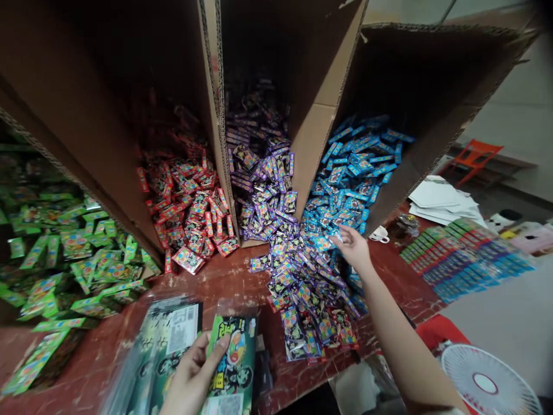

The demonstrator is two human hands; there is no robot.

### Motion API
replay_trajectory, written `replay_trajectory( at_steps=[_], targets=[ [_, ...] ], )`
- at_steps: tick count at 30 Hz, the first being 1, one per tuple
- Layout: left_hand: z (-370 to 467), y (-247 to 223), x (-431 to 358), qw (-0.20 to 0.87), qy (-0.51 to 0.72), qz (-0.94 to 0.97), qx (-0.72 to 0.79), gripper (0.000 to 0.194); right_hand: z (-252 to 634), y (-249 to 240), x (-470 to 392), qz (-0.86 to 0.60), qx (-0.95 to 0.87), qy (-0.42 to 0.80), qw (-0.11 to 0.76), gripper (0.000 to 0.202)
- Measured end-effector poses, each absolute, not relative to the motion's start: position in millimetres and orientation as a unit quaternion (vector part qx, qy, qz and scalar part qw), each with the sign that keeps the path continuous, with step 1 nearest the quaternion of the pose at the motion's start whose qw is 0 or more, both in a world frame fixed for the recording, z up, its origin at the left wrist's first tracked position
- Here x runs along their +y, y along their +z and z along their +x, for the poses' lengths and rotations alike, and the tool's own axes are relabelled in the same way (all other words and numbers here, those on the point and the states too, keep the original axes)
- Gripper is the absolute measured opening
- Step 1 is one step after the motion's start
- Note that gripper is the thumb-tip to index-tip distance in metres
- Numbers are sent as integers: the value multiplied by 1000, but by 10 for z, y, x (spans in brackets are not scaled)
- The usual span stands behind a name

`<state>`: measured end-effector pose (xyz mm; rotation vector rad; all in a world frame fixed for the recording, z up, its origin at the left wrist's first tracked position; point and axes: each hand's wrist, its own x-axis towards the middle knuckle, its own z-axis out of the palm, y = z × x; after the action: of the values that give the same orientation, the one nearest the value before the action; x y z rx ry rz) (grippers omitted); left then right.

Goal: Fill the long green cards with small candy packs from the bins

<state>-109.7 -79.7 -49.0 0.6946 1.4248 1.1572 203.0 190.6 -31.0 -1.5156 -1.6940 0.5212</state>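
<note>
My left hand [196, 369] is closed on a dark green printed pouch [235, 357], thumb across its front, beside a stack of similar clear-edged pouches [162, 346]. My right hand [352, 246] reaches to the front of the blue packets [345, 190], its fingertips pinched together at a blue packet [324, 241]. Just left of it, purple packets [294, 259] spill out of their box onto the red tabletop [216, 282]. Red packets [194, 213] lie in the box further left, and green packets [86, 248] fill the far left one.
Tall cardboard boxes [319, 132] stand open along the back. To the right are rows of coloured packets [462, 256], white sheets [444, 199], a white fan [488, 380] and an orange chair [477, 155]. A white cup [379, 234] sits beside the blue packets' box.
</note>
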Motion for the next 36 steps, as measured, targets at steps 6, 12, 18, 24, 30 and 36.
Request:
replay_trajectory(
  at_steps=[6, 12, 18, 24, 30, 36],
  targets=[
    [-1036, -448, -851, 516, 528, 307, 601, 34, 1381, -130, 1132, -415, -585, 532, 450, 40],
    [-990, -454, -990, 522, 567, 278, 574, 33, 370, -410, 336, -343, -594, 607, 401, 22],
    [-1024, -395, -1125, 521, 606, 232, 554, 33, 208, -411, 402, -233, -740, 568, 274, 24],
    [-1006, -528, -1152, 515, 626, 250, 530, 30, 237, -353, 359, -236, -741, 561, 285, 24],
    [-960, -642, -1247, 452, 619, 283, 577, 23, 158, -421, 213, -262, -759, 518, 295, 23],
    [-956, -747, -1335, 455, 642, 255, 562, 23, 57, -520, 80, -293, -733, 499, 357, 18]
  ],
)
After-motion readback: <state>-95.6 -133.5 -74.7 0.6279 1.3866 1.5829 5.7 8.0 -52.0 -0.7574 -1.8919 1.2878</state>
